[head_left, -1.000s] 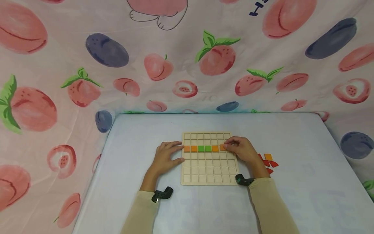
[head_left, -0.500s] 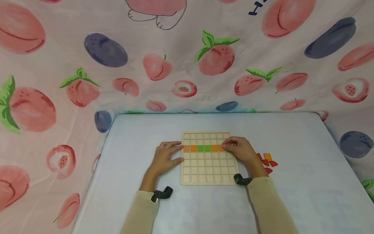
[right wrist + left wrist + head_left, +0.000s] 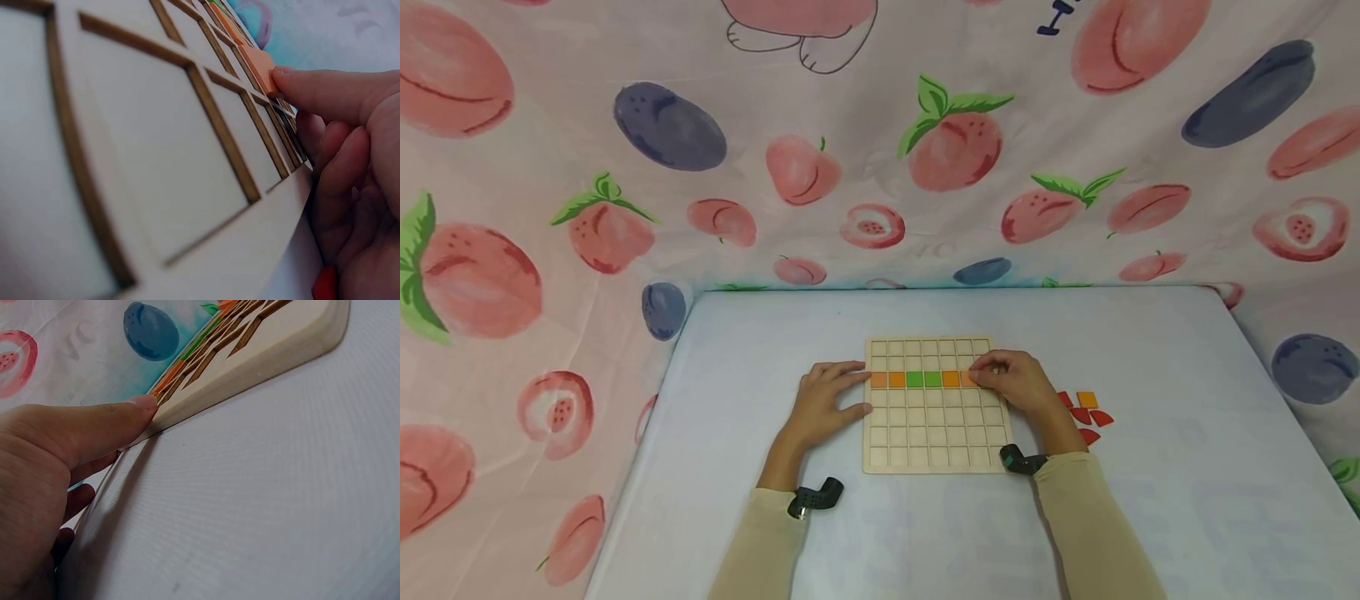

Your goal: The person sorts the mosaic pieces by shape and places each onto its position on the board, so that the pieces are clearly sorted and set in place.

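A light orange tile (image 3: 966,378) sits just right of the middle of the frame, over the third row from the top of a pale wooden grid board (image 3: 937,466), pinched by the thumb and fingers of the right hand (image 3: 1018,383). In the right wrist view, its near edge stands raised above the grid. Leftward along that row lie an orange tile (image 3: 951,379), two green tiles (image 3: 923,379), a second orange tile (image 3: 897,379) and, at the row's left end, a paler orange tile (image 3: 879,379). The left hand (image 3: 826,406) is at the board's left edge, thumb and fingers spread apart, their tips at the rim. Right of the board, partly behind the right wrist, are red pieces (image 3: 1102,418), some with a curved side, and a yellow-orange square (image 3: 1087,400). Beige sleeves (image 3: 1097,525) enter from the bottom of the frame, with a black device (image 3: 817,497) at each wrist. A white-covered table (image 3: 737,350) fills the lower frame; fruit-printed fabric (image 3: 865,108) spans the top and sides.
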`<state>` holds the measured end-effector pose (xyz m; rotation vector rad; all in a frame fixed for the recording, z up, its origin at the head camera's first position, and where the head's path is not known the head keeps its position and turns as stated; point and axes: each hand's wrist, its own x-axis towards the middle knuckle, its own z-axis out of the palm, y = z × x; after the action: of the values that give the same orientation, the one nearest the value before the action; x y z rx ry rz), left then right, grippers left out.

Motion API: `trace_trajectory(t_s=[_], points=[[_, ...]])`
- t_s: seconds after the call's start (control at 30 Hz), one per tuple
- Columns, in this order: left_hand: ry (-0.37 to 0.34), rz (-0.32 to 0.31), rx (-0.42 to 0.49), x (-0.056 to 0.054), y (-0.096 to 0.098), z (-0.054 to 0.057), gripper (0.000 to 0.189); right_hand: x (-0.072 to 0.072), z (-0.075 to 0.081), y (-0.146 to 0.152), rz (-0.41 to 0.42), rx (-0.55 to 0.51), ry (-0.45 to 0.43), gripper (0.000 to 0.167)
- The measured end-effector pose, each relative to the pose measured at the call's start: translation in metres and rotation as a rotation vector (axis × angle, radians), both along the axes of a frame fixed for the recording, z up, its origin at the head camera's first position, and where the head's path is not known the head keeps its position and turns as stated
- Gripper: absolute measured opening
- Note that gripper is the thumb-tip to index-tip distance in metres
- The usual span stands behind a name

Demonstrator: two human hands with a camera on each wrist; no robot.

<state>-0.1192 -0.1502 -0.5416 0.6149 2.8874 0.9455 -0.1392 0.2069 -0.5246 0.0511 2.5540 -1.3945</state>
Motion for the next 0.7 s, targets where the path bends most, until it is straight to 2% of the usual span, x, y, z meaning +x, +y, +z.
trace_trajectory(t_s=[0.43, 0.7], points=[[0.001, 0.008, 0.005, -0.0002, -0.0003, -0.0010, 0.055, -0.0003, -0.0005, -0.0005, 0.009, 0.028, 0.034, 0.020], [-0.002, 0.004, 0.009, -0.0006, -0.0008, -0.0024, 0.055, -0.0010, -0.0011, -0.0009, 0.006, 0.037, 0.027, 0.019]])
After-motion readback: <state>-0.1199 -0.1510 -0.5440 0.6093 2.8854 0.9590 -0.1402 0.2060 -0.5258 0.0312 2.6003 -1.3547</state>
